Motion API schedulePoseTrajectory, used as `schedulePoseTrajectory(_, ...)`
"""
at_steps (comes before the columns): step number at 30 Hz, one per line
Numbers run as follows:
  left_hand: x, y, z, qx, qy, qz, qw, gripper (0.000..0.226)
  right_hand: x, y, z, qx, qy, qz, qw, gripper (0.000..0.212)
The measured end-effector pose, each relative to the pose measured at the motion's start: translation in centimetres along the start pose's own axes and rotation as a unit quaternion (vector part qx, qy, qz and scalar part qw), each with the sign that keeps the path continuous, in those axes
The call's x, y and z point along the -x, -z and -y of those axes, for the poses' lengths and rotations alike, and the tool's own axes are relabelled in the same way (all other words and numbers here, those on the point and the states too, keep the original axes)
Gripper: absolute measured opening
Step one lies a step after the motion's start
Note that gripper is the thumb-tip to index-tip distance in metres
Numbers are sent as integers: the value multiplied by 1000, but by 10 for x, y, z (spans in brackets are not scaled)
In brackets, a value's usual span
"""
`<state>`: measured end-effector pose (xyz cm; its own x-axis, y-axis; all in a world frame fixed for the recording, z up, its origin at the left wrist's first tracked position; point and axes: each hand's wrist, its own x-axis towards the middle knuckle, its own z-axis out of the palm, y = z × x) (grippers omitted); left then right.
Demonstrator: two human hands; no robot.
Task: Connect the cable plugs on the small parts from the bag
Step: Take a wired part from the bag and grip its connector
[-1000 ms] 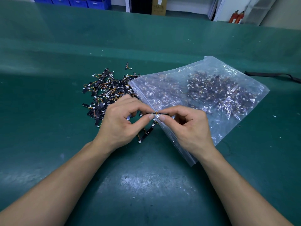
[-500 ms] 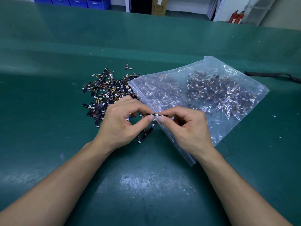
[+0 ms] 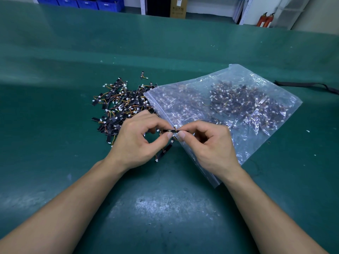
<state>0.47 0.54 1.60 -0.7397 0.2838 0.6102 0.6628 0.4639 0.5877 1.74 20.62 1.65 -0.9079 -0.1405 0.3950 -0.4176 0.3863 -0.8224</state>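
Observation:
My left hand (image 3: 136, 139) and my right hand (image 3: 211, 143) meet fingertip to fingertip over the green table, both pinching one small black part (image 3: 169, 130) with a thin orange cable and a white plug. A second black part (image 3: 164, 152) lies on the table just below the fingers. A pile of the same small parts (image 3: 119, 105) lies to the left, behind my left hand. The clear plastic bag (image 3: 229, 110) holds many more parts and lies on the right, partly under my right hand.
The green table mat (image 3: 165, 208) stretches all around. A black strap (image 3: 308, 85) lies at the far right edge. Blue bins (image 3: 82, 1), a cardboard box (image 3: 178, 7) and red extinguishers (image 3: 266, 20) stand beyond the table.
The small part between my fingertips has turned to lie level, its black strip showing more. Both hands have stayed in place.

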Motion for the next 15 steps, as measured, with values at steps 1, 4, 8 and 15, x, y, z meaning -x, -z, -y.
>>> schedulePoseTrajectory(1, 0, 0, 0, 3, 1, 3, 1000, 4, 0, 0, 0, 2, 0, 1, 1000, 6)
schedulePoseTrajectory(4, 1, 1, -1, 1, 0, 7, 1000, 4, 0, 0, 0, 4, 6, 2, 1000, 6)
schedulePoseTrajectory(8, 0, 0, -2, -13, -2, 6, 1000, 6, 1, -1, 0, -4, -3, 0, 1000, 8)
schedulePoseTrajectory(15, -1, -1, -3, -12, -1, 3, 1000, 6, 1, -2, 2, -4, -9, 3, 1000, 8)
